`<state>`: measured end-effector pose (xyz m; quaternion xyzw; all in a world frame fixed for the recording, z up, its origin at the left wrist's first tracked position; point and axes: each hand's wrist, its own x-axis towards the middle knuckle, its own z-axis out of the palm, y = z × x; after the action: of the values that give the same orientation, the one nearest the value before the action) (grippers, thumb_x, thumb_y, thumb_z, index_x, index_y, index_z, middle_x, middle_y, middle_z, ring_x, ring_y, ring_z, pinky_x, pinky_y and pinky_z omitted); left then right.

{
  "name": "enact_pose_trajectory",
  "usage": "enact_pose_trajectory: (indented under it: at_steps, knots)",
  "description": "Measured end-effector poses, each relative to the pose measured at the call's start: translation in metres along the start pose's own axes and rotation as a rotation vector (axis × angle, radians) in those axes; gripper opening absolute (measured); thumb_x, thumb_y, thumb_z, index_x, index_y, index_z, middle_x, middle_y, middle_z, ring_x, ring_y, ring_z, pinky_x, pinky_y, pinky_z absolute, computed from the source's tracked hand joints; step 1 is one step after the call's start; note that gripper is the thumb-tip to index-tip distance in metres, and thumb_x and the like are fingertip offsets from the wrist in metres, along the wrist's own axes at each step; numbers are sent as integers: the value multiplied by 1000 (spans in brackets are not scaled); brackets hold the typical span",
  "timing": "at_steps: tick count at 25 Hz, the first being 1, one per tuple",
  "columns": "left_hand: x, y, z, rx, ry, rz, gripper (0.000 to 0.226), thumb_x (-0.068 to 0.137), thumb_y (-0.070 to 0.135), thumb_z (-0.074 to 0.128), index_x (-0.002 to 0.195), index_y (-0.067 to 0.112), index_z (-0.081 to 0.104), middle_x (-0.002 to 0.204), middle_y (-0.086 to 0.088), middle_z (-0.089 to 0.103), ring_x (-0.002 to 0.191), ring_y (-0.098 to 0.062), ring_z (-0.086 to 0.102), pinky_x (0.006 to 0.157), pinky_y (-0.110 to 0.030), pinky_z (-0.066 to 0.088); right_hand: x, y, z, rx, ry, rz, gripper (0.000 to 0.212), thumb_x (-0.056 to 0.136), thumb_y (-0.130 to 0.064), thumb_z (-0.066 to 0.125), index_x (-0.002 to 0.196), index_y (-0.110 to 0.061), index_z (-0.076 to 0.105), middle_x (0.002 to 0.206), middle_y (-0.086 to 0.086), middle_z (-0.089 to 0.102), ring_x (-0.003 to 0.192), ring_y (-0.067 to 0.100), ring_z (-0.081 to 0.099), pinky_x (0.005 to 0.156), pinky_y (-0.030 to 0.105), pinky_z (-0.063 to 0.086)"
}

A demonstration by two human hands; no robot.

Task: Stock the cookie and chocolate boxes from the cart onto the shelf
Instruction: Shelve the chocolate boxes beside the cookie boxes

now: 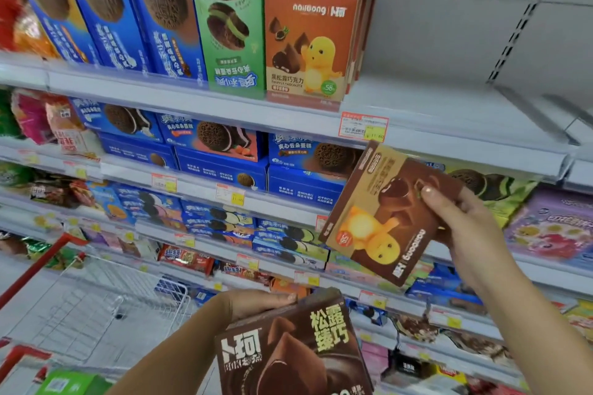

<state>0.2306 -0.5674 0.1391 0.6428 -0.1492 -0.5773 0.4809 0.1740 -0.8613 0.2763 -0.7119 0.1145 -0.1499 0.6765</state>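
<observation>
I count orange boxes [308,45] shelved, two pending: right hand [465,221] grips a tan box [385,215], left hand [253,301] a dark box [295,349].

Bare left hand [256,303], right hand [471,221], forearms [179,349]

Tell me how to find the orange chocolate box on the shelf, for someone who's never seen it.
Look at the top shelf, past the tall blue boxes to the green box. The orange box stands right of it, last in the row, with a yellow cartoon figure on its front.
</observation>
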Motion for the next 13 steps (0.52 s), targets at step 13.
enact_pose_trajectory:
  at_steps: [13]
  knots:
    - [7,47,-3,110,103,37,94,39,92,61,111,33,67,116,21,61,100,17,57,95,-10,43,128,-150,-24,117,240,-351,26,86,-34,69,107,-21,58,92,-6,67,69,7,65,58,24,50]
